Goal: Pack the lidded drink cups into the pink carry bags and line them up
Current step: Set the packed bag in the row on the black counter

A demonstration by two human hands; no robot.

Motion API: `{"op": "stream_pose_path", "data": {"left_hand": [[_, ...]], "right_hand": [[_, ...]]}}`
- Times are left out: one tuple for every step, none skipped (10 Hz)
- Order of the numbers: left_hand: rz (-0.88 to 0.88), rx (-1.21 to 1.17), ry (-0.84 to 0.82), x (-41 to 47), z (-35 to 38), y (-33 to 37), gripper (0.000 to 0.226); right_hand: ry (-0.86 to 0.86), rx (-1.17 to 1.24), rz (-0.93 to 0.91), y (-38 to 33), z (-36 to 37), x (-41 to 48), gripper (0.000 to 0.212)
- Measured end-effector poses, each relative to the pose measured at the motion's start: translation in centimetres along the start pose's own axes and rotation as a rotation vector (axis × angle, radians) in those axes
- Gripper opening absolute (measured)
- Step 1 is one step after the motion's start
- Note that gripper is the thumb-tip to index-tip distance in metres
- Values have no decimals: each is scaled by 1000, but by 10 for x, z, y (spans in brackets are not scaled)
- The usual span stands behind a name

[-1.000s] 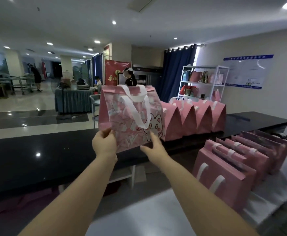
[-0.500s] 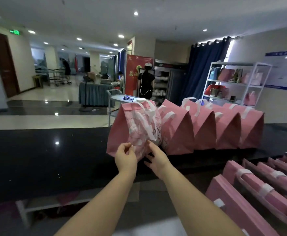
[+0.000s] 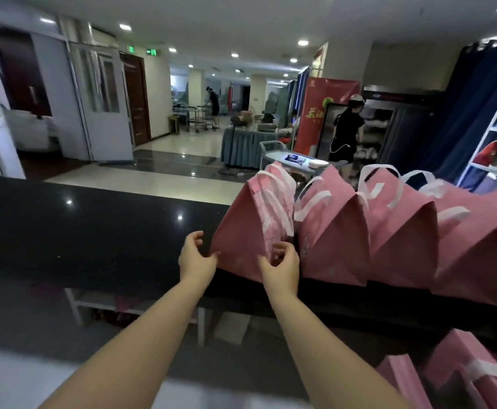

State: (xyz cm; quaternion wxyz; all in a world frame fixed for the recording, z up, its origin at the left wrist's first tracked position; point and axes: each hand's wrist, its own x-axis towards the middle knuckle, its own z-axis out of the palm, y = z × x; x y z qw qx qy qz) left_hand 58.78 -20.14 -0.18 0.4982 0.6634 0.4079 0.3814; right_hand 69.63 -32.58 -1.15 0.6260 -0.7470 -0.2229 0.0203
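Spare pink bags [image 3: 462,376] near right, below counter level. At near edge of black counter [image 3: 93,231], left hand [image 3: 195,259] loose-fingered, touching lower left corner of end bag [image 3: 241,231]; right hand [image 3: 281,268] curled at its lower right corner, pinch or not cannot be told. Hands apart, bag between them. Bag stands leftmost in row of pink bags [image 3: 403,231], touching neighbour. Risk: base close to counter lip, careless nudge could tip it off or topple row, spilling cups, unseen inside. Far: worker in black [image 3: 347,128]
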Motion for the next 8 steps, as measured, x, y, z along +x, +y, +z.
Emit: {"op": "stream_pose_path", "data": {"left_hand": [[26,58,-136,4,4,-4,26],[73,85,-139,4,15,0,12],[109,97,-143,9,31,9,7],[125,153,-158,6,46,11,10],[132,191,-181,0,51,1,10],[158,201,-211,-3,43,2,8],[298,308,-225,4,32,14,21],[530,346,-157,12,18,54,35]], "right_hand": [[55,-103,-25,6,-13,-1,14],[47,-324,-97,6,-27,7,3],[117,-460,-182,2,-36,21,7],[159,-590,-184,8,-41,29,8],[151,-683,-143,18,-42,25,13],[192,-600,-83,12,-47,22,13],[213,-487,-110,-5,-57,19,8],[220,-433,-274,-38,-69,25,8]]}}
